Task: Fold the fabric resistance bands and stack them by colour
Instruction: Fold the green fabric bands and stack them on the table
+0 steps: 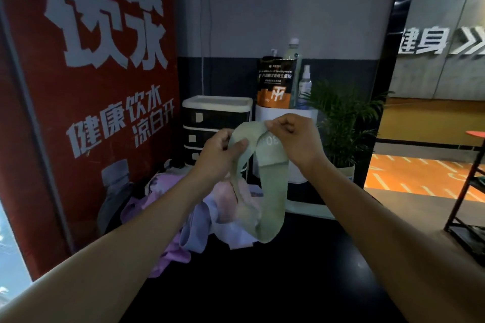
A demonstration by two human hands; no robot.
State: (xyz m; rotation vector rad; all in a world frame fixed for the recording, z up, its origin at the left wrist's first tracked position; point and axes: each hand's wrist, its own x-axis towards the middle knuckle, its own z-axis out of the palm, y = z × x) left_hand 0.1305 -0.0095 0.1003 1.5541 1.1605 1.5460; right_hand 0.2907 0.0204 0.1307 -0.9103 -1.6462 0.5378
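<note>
1. We hold the green band (270,186) up over the worktop (288,270). The left hand (223,155) pinches one strand at 9 o'clock and the right hand (294,139) pinches the top edge at 1 o'clock.
2. The loop hangs free to 6 o'clock. Held high, it likely untwists so the layers can line up for folding.
3. The unfolded pile (183,217) of purple and pink bands sits at 8 o'clock below the hands, on the worktop.
4. No stacks visible yet, so the task looks early.
</note>
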